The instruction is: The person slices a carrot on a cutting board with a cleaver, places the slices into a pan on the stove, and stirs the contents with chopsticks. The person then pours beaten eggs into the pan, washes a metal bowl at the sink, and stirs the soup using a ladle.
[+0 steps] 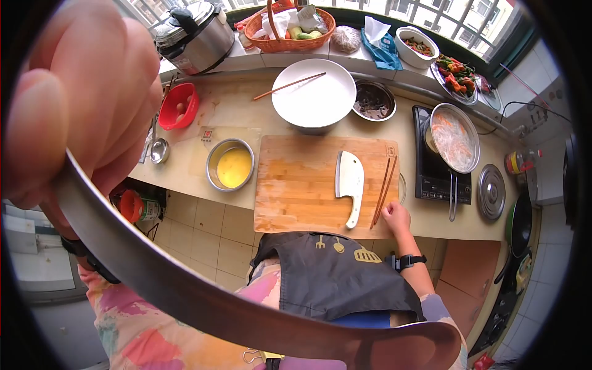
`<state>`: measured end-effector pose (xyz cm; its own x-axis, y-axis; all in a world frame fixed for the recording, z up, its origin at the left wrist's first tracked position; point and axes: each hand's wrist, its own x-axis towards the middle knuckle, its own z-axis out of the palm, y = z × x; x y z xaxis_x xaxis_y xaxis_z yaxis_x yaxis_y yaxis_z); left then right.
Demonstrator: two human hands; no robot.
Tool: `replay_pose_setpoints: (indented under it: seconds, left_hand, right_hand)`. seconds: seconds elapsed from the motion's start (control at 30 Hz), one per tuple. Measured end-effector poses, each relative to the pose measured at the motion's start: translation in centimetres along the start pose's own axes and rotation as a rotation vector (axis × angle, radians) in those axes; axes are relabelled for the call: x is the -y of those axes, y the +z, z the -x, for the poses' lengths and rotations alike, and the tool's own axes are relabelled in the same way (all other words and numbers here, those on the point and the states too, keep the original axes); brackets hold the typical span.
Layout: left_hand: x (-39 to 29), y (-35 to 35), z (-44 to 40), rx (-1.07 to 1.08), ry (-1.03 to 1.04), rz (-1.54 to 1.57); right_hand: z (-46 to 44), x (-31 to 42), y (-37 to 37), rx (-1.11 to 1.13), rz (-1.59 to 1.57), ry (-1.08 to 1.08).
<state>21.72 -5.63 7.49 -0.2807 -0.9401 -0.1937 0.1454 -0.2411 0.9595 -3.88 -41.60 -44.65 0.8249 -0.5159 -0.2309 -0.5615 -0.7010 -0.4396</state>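
Observation:
Very close to the camera, my left hand is closed round the end of a long metal utensil. The utensil looks like a spoon and slants down to the lower right across the view. My right hand is a fist at the right front corner of the wooden cutting board, with no object visible in it. Beside it on the board lie brown chopsticks and a white-handled cleaver. A metal bowl of yellow liquid stands left of the board.
Behind the board stand a white bowl with a chopstick across it and a bowl of dark food. At right, a steaming pan sits on a cooktop by a lid. A red basket holds eggs at left.

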Motion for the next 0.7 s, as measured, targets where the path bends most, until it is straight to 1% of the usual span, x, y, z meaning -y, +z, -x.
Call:
replay_pose_setpoints:
  seconds: [0.13,0.2,0.23,0.33,0.43,0.5,0.53,0.6,0.63,0.7]
  left_hand:
    - [-0.2,0.0,-0.1,-0.007,-0.03,0.003]
    - [-0.1,-0.3,-0.2,0.061,-0.047,0.025]
    - [-0.2,-0.2,-0.1,0.062,-0.047,0.026]
    - [-0.3,0.3,0.3,0.018,-0.031,0.002]
    - [-0.5,0.4,0.4,0.005,-0.068,0.013]
    - [-0.4,0.1,0.5,0.067,-0.099,0.025]
    - [-0.4,-0.1,0.4,0.066,-0.098,0.023]
    - [-0.2,-0.5,0.1,0.166,-0.077,-0.003]
    - [-0.4,-0.1,0.1,0.165,-0.075,-0.006]
    - [-0.7,0.7,0.1,0.055,-0.085,-0.031]
  right_hand:
    - [0.0,0.0,0.0,0.001,0.0,0.006]
    - [0.0,0.0,0.0,0.007,-0.001,0.012]
    - [0.0,0.0,0.0,0.003,-0.002,0.009]
    - [0.1,0.2,-0.1,0.0,0.002,0.009]
    - [0.0,0.2,-0.1,-0.004,0.008,0.01]
    - [0.0,0.1,0.0,-0.008,0.009,0.007]
    - [0.1,0.2,-0.1,-0.004,0.009,0.001]
    - [0.0,0.2,-0.1,-0.006,0.01,-0.007]
    - [0.0,0.1,0.1,-0.013,0.009,-0.002]
    - [0.0,0.0,0.1,-0.025,0.009,0.002]
